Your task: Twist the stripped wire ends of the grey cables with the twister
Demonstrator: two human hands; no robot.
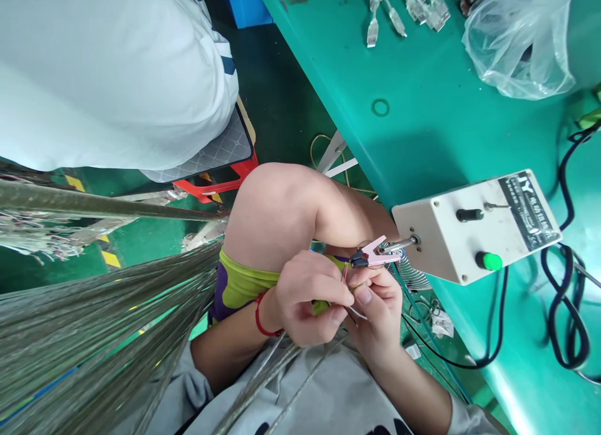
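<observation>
In the head view my left hand [310, 297], with a red cord at the wrist, is closed in a pinch on thin wires [360, 314]. My right hand [378, 307] pinches the same small bundle beside it, thumb against fingers. Red, white and dark strands show between the hands; the fingers hide the rest. Just above the fingertips is a pink clip [378, 253] with dark jaws, with a red wire reaching up to it. The clip sits on the metal shaft [399, 244] of a white box [469, 228] with a black knob and a green button.
A green table [422, 141] carries the box, black cables [570, 316], clear USB plugs [399, 22] and a plastic bag [521, 47]. Long grey cables [117, 322] hang at the left. A person in white [117, 78] sits close by on a red stool [220, 181].
</observation>
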